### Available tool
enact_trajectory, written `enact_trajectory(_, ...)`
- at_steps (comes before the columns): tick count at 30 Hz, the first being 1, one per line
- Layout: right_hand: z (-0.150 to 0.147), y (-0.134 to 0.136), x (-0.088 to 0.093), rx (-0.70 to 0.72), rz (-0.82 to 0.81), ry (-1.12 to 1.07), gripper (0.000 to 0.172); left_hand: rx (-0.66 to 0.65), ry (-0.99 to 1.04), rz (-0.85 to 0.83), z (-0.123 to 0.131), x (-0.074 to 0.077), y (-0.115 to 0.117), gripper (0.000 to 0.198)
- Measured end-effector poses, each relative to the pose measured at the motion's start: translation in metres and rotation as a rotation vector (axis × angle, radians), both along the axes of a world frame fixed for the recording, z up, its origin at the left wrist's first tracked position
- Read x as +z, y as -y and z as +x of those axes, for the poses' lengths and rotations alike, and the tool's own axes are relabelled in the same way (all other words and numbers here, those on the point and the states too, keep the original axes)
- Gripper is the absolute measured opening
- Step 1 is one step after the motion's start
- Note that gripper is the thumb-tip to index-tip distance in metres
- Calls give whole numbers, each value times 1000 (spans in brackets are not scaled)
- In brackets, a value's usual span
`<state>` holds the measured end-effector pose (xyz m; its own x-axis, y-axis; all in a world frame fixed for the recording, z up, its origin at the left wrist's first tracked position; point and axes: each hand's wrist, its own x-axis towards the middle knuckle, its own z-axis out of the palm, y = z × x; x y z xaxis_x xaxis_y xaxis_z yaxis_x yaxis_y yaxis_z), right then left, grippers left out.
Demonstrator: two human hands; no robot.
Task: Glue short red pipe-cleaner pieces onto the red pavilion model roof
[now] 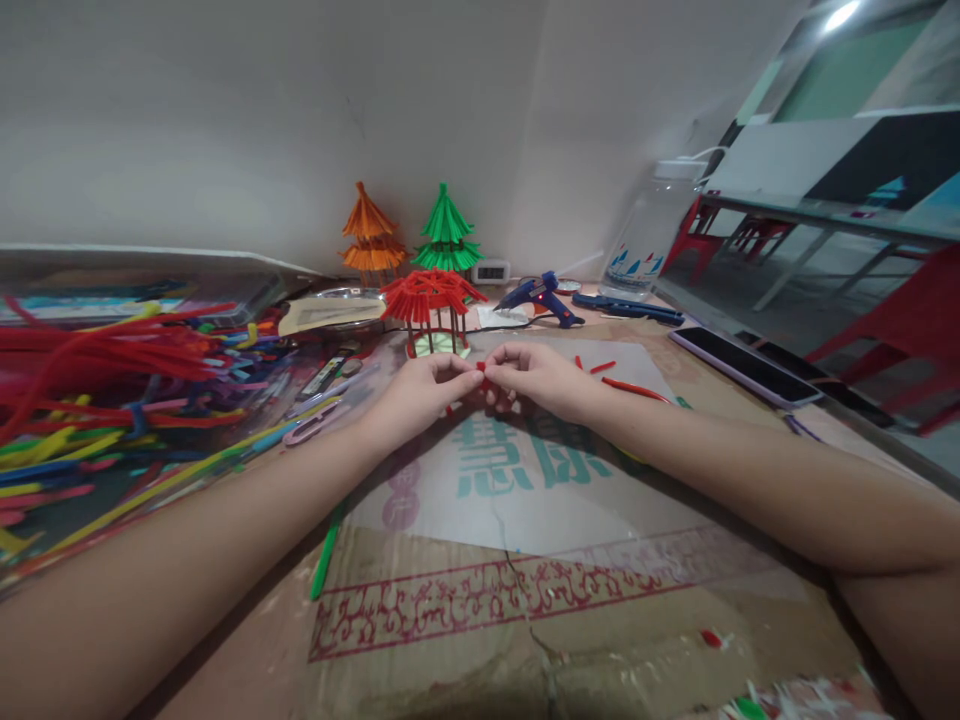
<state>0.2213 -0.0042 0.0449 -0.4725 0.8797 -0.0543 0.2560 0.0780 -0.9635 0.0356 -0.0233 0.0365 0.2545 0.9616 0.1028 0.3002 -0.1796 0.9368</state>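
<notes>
My left hand (442, 388) and my right hand (531, 378) meet over the printed sheet, fingertips pinched. Between them is a small red piece of pipe cleaner (481, 368), mostly covered by the fingers. Just behind the hands stands a red pavilion model (433, 295) with brown posts and a pale green base. Short red pipe cleaner pieces (602, 367) lie right of my right hand, near a longer orange-red one (636, 389). A green pipe cleaner (325, 556) rests by my left forearm.
An orange tower model (370, 235) and a green one (445, 232) stand by the wall. A blue glue gun (541, 297), a water bottle (646, 235) and a phone (739, 366) are on the right. Many coloured pipe cleaners (97, 400) fill the left side.
</notes>
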Motion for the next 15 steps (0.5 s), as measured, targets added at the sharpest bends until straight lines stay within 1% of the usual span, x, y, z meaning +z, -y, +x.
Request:
enact_trajectory(9, -1, 1, 4, -21, -62, -16, 12, 9, -11, 1, 0, -1, 0, 22)
enact_trajectory(12, -1, 2, 5, -21, -69, -31, 13, -6, 9, 7, -1, -3, -1, 23)
enact_trajectory(15, -3, 1, 2, -22, -62, -48, 13, -28, 44, -9, -1, -3, -2, 23)
